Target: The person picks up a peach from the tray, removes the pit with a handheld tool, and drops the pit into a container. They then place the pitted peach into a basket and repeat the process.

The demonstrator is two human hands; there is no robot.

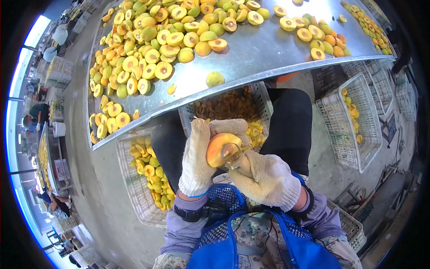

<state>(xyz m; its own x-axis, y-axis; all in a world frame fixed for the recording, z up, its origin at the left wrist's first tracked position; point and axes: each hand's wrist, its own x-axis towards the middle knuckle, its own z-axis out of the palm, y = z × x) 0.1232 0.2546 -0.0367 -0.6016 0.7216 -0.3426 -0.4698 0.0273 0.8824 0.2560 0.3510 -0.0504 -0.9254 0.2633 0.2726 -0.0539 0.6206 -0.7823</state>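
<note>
The left hand point(198, 154) is gloved, its fingers wrapped around the side of an orange-yellow peach point(217, 150). The gloved right hand point(268, 179) has its fingers closed on a small tool point(231, 153) with a round metal loop, probably a pitting spoon, that lies against the peach. Both hands are above the lap, near a white crate point(267, 105) between the knees; it contains brown bits and yellow scraps. Left of the legs, another crate point(130, 193) holds cut peaches. Beyond the hands, the metal tabletop point(255, 51) carries a large heap of peach halves point(150, 40), a smaller cluster point(323, 39) to the right and a lone peach point(215, 79) near the front edge.
</note>
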